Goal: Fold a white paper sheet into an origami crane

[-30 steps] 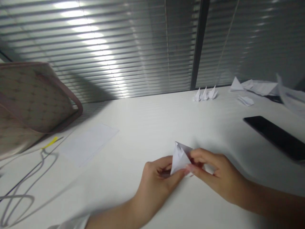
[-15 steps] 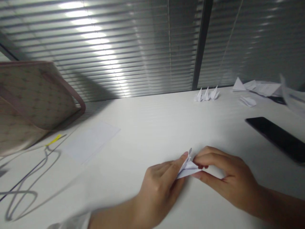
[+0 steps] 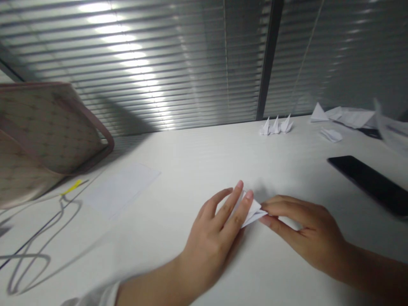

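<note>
A folded piece of white paper point(image 3: 254, 211) is between my two hands, low and right of the middle of the view. My left hand point(image 3: 216, 233) lies over its left side, the fingers stretched across the top layer and the thumb hidden beneath. With thumb and forefinger, my right hand point(image 3: 302, 231) pinches the paper's pointed right tip. Layers at that tip stand slightly apart. Much of the paper is covered by my left fingers.
Three small folded paper figures point(image 3: 276, 126) stand at the table's back edge. A black phone point(image 3: 369, 182) and crumpled papers point(image 3: 353, 117) are on the right. On the left are a flat paper sheet point(image 3: 123, 191), a cable point(image 3: 47, 257) and a patterned bag point(image 3: 47, 131).
My left fingers have unbent and spread across the paper, which now lies flatter. The raised flap is no longer upright. My right hand keeps its pinch at the right tip.
</note>
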{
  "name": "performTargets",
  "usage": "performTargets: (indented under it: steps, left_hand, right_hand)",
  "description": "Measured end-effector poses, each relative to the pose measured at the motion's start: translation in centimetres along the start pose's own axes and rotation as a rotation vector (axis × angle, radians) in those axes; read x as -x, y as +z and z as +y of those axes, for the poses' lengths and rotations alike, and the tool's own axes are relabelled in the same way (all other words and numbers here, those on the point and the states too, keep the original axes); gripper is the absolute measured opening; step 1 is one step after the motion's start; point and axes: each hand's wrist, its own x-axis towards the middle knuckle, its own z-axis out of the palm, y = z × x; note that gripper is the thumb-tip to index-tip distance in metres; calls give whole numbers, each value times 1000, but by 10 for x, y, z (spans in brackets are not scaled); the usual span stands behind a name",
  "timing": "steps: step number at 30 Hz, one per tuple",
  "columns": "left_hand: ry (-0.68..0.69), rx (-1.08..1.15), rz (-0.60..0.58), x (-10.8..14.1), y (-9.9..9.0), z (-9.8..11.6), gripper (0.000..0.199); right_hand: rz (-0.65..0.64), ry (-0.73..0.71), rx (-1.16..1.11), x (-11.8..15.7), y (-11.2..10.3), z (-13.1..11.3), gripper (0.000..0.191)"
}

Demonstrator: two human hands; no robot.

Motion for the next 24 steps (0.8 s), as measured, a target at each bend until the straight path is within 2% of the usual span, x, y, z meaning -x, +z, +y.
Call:
performTargets:
  steps: [6, 11, 16, 18, 21, 24]
  left_hand:
    - [35, 15, -56, 0, -1, 2, 67]
    - [2, 66, 29, -1, -3, 5, 70]
    - [34, 61, 77, 2, 0, 3, 72]
    - [66, 49, 93, 3, 0, 1, 74]
    - [101, 25, 118, 3, -2, -1, 74]
    - [120, 3, 128, 3, -4, -1, 72]
  right_hand:
    - [-27, 69, 14, 0, 1, -2, 10]
    - [-18, 164, -112, 0, 1, -2, 5]
    - [-118, 245, -257, -2, -1, -1, 18]
    - [-136, 254, -278, -3, -2, 0, 14]
    - [-120, 193, -273, -2, -4, 1, 9]
    - [-109, 23, -220, -2, -9, 2, 11]
